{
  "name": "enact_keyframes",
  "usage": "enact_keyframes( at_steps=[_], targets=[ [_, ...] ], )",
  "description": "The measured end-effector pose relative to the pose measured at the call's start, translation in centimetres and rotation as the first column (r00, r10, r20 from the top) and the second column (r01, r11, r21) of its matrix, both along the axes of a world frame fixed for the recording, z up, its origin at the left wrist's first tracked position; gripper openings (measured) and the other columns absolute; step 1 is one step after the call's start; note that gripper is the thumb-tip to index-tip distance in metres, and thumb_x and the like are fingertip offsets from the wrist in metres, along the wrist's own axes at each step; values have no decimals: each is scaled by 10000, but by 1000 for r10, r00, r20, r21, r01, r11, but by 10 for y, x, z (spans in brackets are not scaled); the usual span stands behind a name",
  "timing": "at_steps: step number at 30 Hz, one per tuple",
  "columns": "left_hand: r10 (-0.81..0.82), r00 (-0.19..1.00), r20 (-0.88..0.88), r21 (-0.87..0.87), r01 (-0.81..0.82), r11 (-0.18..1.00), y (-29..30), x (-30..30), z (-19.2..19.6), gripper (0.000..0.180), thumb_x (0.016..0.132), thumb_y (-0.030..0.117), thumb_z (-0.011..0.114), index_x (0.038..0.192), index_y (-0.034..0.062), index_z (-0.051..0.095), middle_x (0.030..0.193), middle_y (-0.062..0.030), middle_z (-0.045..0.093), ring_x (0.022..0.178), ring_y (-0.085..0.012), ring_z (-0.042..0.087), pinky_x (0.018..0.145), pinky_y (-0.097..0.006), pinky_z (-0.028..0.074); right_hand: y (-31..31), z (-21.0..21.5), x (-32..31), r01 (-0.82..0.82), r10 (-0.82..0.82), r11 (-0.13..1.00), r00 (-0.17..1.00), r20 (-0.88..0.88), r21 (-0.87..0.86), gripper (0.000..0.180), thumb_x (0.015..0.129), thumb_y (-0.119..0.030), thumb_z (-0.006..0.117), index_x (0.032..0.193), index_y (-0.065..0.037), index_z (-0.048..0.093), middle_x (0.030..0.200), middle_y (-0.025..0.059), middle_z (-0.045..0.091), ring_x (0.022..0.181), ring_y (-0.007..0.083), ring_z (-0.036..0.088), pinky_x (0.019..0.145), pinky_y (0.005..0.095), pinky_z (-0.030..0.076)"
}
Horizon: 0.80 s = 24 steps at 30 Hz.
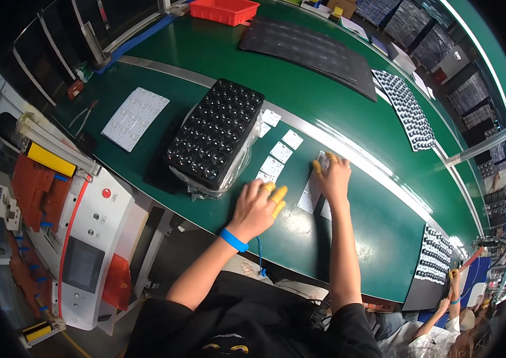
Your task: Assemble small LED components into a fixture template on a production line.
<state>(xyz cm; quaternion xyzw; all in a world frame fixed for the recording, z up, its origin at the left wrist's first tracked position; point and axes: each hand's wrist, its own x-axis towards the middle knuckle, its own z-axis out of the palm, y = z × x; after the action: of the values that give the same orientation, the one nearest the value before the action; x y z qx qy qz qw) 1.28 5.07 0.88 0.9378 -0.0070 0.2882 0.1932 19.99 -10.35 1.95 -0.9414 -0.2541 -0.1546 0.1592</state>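
Observation:
My left hand (257, 209), with yellow finger cots and a blue wrist strap, rests over the green belt (348, 227) just below a black tray of dark round lenses (216, 132). Its fingers are curled loosely; whether anything is pinched in them is hidden. My right hand (332, 176), also in yellow cots, lies flat on a white circuit board (309, 196), pressing its top edge. Several small white square boards (281, 151) lie in a row between the tray and my right hand.
A larger white board (135, 118) and pliers (83, 116) lie at the left. A red bin (224, 10) and black mats (312, 51) sit at the far side. A control panel (89, 238) stands lower left. Another person's hand (453, 277) works at the right.

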Motion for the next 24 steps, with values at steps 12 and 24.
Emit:
enact_keyframes(
  at_steps=[12, 24],
  targets=[
    [-208, 965, -161, -66, 200, 978, -14, -5, 9, 373, 820, 269, 680, 1125, 54, 669, 1071, -109, 583, 1018, -290, 470, 875, -402, 412, -30, 32, 4, -87, 296, 912, 818, -494, 402, 268, 826, -161, 694, 990, 44, 640, 915, 151, 638, 855, 251, 595, 768, 361, 481],
    [-550, 826, 122, -977, 199, 82, -17, -27, 5, 363, 976, 263, 500, 1108, -53, 622, 1003, -159, 657, 901, -246, 621, 834, -351, 478, -75, 88, -43, 153, 527, 597, 665, -529, 787, 117, 834, -47, 693, 866, -5, 590, 782, 50, 661, 707, 116, 620, 646, 262, 486]
  ],
)
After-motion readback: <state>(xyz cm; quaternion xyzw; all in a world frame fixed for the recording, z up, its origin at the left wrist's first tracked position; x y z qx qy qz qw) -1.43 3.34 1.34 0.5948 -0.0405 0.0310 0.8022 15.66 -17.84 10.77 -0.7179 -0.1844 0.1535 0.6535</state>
